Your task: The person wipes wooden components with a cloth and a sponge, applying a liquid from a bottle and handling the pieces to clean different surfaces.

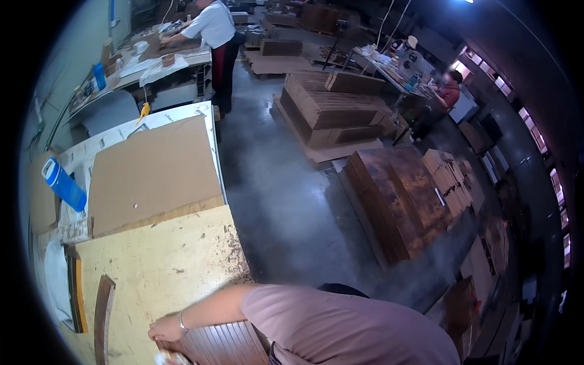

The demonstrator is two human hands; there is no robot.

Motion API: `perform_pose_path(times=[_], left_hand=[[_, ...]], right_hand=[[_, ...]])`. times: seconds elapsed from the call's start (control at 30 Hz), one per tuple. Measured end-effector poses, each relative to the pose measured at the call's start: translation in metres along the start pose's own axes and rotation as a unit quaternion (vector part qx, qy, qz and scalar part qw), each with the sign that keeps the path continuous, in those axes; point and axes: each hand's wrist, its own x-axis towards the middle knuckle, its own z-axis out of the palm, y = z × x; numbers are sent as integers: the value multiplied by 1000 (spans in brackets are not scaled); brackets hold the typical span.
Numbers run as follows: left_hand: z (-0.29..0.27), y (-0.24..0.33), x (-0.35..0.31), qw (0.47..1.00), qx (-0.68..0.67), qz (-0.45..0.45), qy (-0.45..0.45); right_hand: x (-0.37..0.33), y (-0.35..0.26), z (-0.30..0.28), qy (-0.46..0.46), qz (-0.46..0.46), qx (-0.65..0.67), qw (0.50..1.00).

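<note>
My right arm in a mauve short sleeve reaches across from the lower right, a bracelet at the wrist. Its hand (165, 328) is closed over the far left corner of a brown slatted wood panel (228, 342), fingers bent down at the edge. The panel lies on the pale wooden worktop (164, 264), its near part cut off by the frame. Just below, at the lower edge, a small blurred part of my left hand (173, 359) shows beside something whitish; its fingers cannot be made out. A narrow dark wood strip (104, 316) lies to the left.
A cardboard sheet (158, 170) covers the bench beyond, with a blue bottle (64, 185) beside it. White cloth (56, 283) lies at the left edge. Stacked brown panels (395, 207) stand across the aisle. One person (214, 27) works at a far bench, another (447, 94) sits at right.
</note>
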Motion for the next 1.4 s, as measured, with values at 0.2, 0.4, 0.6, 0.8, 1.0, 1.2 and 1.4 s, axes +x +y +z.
perform_pose_path(times=[0.2,0.4,0.6,0.8,1.0,1.2,1.4], left_hand=[[-5,10,-8,988,112,-99,-46],[1,27,42,994,107,4,-6],[-23,-24,-84,986,44,-157,-10],[-10,16,-60,987,99,-123,8],[4,-56,-96,993,-3,-73,89],[-1,-171,-218,865,-208,-421,178],[-2,-165,-245,488,-565,-530,402]], right_hand=[[2,-9,-1,4,-3,-22,1000],[-2,-7,-3,6,11,-62,998],[-2,-12,-2,17,-4,-44,999],[2,-11,4,12,-3,-62,998],[14,16,5,-44,-38,-153,986],[-5,-15,-10,-75,11,10,997],[-24,-15,-16,-79,25,47,995]])
